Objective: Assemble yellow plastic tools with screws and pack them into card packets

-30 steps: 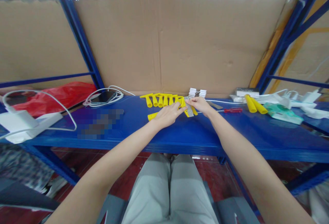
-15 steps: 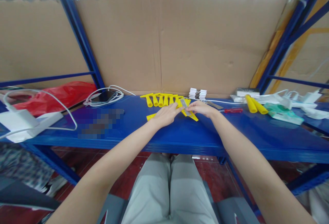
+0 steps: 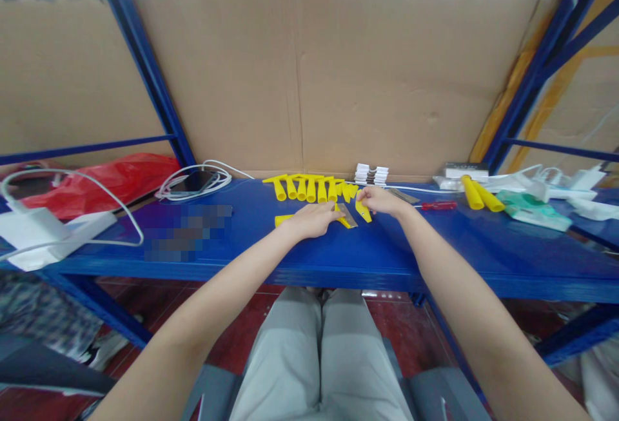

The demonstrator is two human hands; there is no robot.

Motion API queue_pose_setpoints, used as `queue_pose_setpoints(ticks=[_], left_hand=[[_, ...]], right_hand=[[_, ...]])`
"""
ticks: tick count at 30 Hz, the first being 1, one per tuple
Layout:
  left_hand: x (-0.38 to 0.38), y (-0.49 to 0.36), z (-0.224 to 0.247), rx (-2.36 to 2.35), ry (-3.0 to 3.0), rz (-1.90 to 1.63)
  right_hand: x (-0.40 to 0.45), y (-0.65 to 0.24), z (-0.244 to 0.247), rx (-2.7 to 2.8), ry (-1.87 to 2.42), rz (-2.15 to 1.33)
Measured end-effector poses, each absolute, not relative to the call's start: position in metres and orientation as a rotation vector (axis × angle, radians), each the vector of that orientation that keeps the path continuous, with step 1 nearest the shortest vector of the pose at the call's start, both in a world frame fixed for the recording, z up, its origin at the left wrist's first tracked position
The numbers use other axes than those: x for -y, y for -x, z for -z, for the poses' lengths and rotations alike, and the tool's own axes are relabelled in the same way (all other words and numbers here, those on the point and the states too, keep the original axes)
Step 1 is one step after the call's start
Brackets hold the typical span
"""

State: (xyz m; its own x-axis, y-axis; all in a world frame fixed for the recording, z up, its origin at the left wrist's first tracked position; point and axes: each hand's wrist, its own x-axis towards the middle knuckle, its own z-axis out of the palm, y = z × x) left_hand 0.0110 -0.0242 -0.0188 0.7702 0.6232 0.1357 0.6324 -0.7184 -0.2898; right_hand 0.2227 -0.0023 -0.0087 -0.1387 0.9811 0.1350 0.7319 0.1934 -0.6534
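Head view: grasping handle w/ L hand, plate w/ R hand, behind surface's front edge; could skew blade (prob. loose) if bumped.

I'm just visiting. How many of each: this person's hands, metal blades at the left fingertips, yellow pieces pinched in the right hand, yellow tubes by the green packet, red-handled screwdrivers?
Hands: 2, left hand and right hand
Metal blade: 1
Pinched yellow piece: 1
Yellow tubes: 2
Red-handled screwdriver: 1
Total: 7
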Motion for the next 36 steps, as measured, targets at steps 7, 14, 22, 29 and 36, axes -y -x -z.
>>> queue_pose_setpoints(ticks=[7, 14, 22, 29, 36], left_hand=[[0.022, -0.018, 0.007, 0.931, 2.68, -0.053], [0.025, -0.023, 0.0, 0.982, 2.658, -0.134], [0.026, -0.024, -0.003, 0.983, 2.664, -0.14], [0.025, -0.023, -0.001, 1.008, 2.693, -0.11], [0.026, -0.023, 0.001, 1.058, 2.698, -0.106]], right_hand=[[0.009, -0.219, 0.008, 1.786, 1.54, -0.751], [0.008, -0.216, 0.011, 1.68, 1.516, -0.822], [0.009, -0.209, 0.01, 1.545, 1.438, -0.998], [0.008, -0.198, 0.016, 1.435, 1.495, -1.042], [0.012, -0.186, 0.017, 1.719, 1.66, -0.772]])
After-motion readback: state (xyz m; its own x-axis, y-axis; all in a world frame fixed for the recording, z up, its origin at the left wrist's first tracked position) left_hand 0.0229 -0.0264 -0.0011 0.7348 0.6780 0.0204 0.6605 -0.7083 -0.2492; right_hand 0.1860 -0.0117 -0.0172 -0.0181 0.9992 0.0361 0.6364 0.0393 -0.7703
